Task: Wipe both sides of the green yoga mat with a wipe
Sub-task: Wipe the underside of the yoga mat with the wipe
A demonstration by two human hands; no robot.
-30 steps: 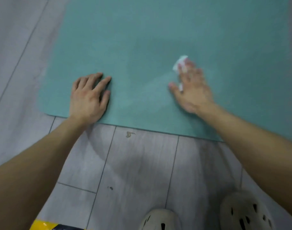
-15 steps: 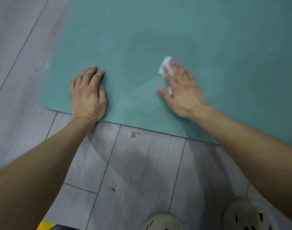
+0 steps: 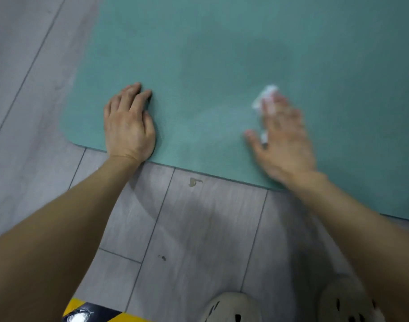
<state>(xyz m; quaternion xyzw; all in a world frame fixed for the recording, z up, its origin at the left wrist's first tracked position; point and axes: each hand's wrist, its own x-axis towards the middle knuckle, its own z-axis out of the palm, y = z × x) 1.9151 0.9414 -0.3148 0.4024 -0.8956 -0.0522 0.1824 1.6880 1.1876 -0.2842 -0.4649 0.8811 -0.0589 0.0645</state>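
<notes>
we see the green yoga mat (image 3: 222, 54) lying flat on a grey plank floor (image 3: 199, 228), its near edge running across the middle of the view and its rounded near-left corner showing. the left hand (image 3: 129, 126) rests palm down on the mat close to that corner, fingers straight and held together, the heel of the hand right at the mat's edge, holding nothing. the right hand (image 3: 282, 140) is well apart from it, further right on the mat, also palm down with the fingers straight and a little spread. under it lies the white wipe (image 3: 266, 96), pressed flat to the mat; a bit of it sticks out past the fingertips and another bit shows between thumb and first finger. the right hand is blurred, so we cannot tell finer detail of the fingers. both bare forearms reach in from below. on the floor near the mat's edge is a small brownish mark (image 3: 194, 181). at the bottom we see 2 pale perforated shoes (image 3: 231, 307), and a yellow and black object (image 3: 92, 310) at the lower left.
</notes>
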